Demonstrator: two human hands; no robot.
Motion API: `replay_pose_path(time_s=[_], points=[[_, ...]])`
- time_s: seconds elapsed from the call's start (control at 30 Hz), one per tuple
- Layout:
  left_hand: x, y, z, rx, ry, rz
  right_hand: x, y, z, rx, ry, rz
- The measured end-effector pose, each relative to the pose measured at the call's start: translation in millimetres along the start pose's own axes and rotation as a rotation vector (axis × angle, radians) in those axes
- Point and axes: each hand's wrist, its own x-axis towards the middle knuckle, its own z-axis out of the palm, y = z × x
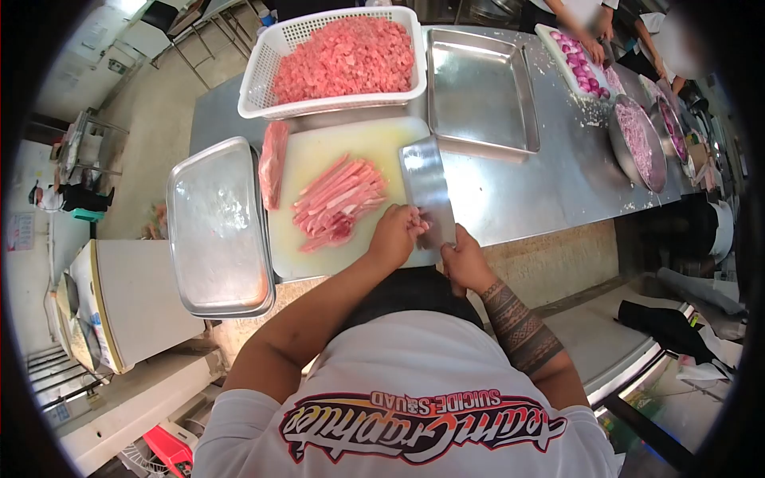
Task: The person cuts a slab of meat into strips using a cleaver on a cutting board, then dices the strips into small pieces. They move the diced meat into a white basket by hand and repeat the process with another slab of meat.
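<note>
My right hand is wrapped around the handle of a broad cleaver, whose blade lies over the right edge of the cutting board. My left hand is closed, its fingers curled against the lower part of the blade; whatever they hold, if anything, is not clear. Left of the blade, a pile of raw meat strips rests on the board. A longer uncut piece of meat lies along the board's left edge.
Behind the board stands a white perforated basket of diced meat, beside an empty steel tray. Another metal tray is at left. Far right, people work near a board of purple onions and a steel bowl.
</note>
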Motion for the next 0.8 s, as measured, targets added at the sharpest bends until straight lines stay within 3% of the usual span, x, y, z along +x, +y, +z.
replay_pose_path(time_s=[0.17, 0.23, 0.33, 0.43, 0.47, 0.5, 0.6, 0.7, 0.73, 0.8], points=[[10.3, 14.8, -8.9, -0.027, 0.068, -0.038, -3.2, -26.3, 5.9, 0.021, 0.017, -0.075], [33.9, 26.2, -23.6, 0.009, 0.120, -0.015, -6.7, -68.0, 0.5, -0.061, 0.053, -0.090], [98.7, 47.0, -55.3, -0.168, 0.195, -0.038, 18.3, -101.5, -16.4, -0.293, 0.124, -0.407], [190.0, 87.7, -115.0, -0.425, 0.293, -0.008, 3.5, -182.5, -36.2, -0.391, 0.106, -0.388], [223.7, 91.9, -135.5, -0.377, 0.346, 0.062, 6.8, -185.5, -40.3, -0.334, 0.117, -0.490], [246.4, 94.1, -152.9, -0.330, 0.399, 0.131, 8.7, -185.8, -45.0, -0.295, 0.115, -0.455], [254.5, 123.8, -191.3, 0.159, 0.428, -0.101, 1.0, -189.4, -48.6, -0.072, 0.104, -0.360], [232.0, 96.0, -169.2, 0.441, 0.497, 0.479, 0.1, -176.1, -48.3, 0.223, 0.102, -0.262], [203.4, 104.1, -152.6, 0.395, 0.408, 0.481, 3.9, -170.2, -50.2, 0.267, 0.113, -0.168], [137.5, 118.8, -125.3, 0.342, 0.196, 0.534, 13.4, -160.8, -51.7, 0.273, 0.126, -0.193]])
